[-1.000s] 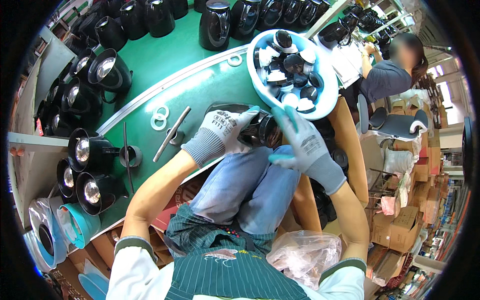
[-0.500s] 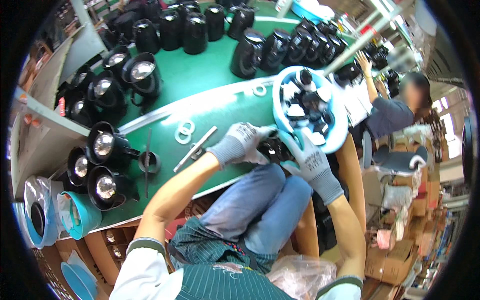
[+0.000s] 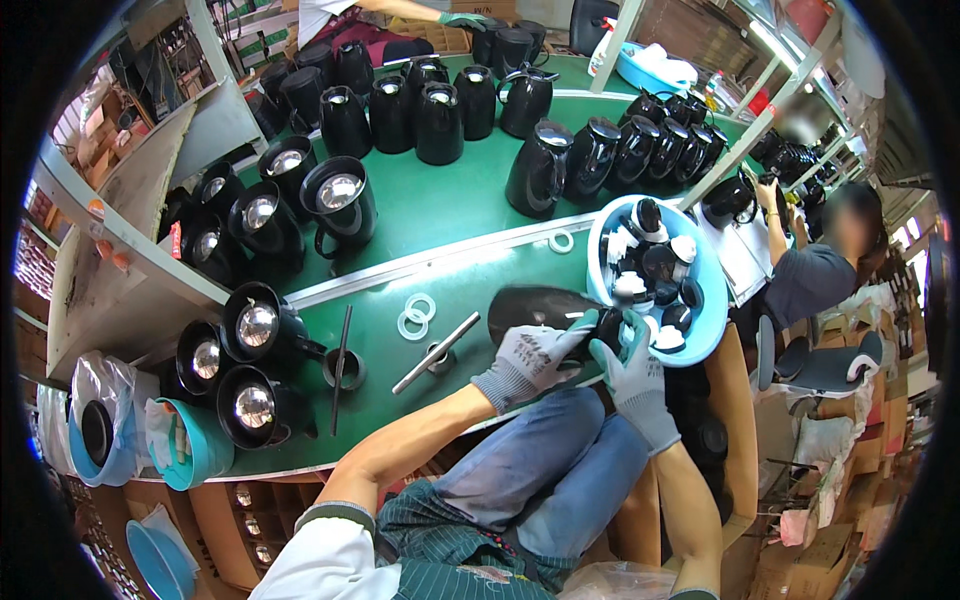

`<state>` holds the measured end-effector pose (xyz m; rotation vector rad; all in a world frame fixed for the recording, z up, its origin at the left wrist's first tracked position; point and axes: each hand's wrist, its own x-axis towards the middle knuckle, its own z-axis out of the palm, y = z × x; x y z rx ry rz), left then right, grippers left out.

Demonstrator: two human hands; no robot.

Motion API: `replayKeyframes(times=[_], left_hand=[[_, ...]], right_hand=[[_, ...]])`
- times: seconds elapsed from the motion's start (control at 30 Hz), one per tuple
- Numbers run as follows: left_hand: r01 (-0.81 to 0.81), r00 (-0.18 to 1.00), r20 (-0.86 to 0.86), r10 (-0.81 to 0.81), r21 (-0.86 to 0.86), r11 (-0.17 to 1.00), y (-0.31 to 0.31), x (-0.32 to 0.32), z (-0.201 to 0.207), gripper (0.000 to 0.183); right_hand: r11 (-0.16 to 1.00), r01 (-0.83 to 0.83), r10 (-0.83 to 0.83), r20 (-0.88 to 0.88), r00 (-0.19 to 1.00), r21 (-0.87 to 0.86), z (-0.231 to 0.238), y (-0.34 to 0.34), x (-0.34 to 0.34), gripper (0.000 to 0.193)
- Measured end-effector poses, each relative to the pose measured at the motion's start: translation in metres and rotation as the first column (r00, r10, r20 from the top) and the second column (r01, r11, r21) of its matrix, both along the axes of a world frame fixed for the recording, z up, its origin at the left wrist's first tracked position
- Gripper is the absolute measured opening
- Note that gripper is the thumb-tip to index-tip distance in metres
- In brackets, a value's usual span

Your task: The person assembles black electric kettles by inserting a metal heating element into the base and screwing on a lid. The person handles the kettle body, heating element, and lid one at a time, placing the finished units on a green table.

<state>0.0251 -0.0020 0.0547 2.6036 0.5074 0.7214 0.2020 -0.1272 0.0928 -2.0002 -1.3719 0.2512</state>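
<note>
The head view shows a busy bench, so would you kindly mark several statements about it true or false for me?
1. The left hand and the right hand both wear gloves. True.
2. The basin beyond the right hand is bright red. False: it is light blue.
3. The left hand is on a black jug. True.
4. The metal rod lies inside the basin. False: it is over the green table, to the left of the left hand.
5. Two white rings overlap near the rod. True.
</note>
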Motion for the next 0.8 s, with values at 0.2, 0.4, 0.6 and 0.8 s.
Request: replayKeyframes(times=[0.2,0.4,0.6,0.8], left_hand=[[-0.208,0.698,0.483,0.529,-0.569,0.795,0.138,0.021,0.023,0.082],[-0.359,0.466,0.509,0.724,-0.639,0.68,0.251,0.047,-0.025,0.077],[-0.428,0.713,0.385,0.586,-0.424,0.798,0.223,0.012,-0.049,0.082],[-0.86,0.408,0.121,0.905,0.385,0.336,0.192,-0.125,-0.002,0.084]], right_hand=[[0.971,-0.211,0.098,-0.619,0.779,-0.111,0.019,-0.018,-0.038,0.063],[0.956,-0.26,0.121,-0.621,0.774,-0.138,-0.002,-0.035,-0.039,0.061],[0.954,-0.183,-0.032,-0.686,0.727,-0.238,-0.009,-0.047,-0.042,0.061],[0.953,-0.228,0.086,-0.539,0.838,-0.202,-0.008,-0.051,-0.053,0.06]])
